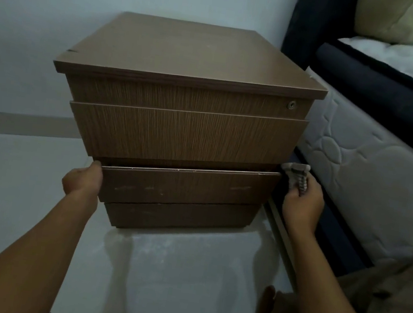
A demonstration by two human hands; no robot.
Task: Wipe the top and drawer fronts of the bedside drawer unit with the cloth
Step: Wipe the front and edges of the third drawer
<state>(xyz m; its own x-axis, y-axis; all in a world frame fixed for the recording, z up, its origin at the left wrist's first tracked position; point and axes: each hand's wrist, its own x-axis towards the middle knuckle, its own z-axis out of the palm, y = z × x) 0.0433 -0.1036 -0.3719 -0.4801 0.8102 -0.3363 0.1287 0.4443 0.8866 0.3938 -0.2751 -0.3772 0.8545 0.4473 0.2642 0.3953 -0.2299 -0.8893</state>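
Head view. The left hand grips the left end of the third drawer front, fingers curled around its edge and closed on it. This front stands slightly forward of the others, with pale scuff marks across its dark face. The bedside drawer unit stands on the pale glossy floor, its back toward the wall and its right side close to the bed. It is brown wood-grain laminate with a flat overhanging top, chipped at the left corner, four stacked drawer fronts, and a small round lock at the upper right of the top front. The right hand, beside the unit's right edge, is clenched around a bunched grey cloth. A quilted white mattress lies at right.
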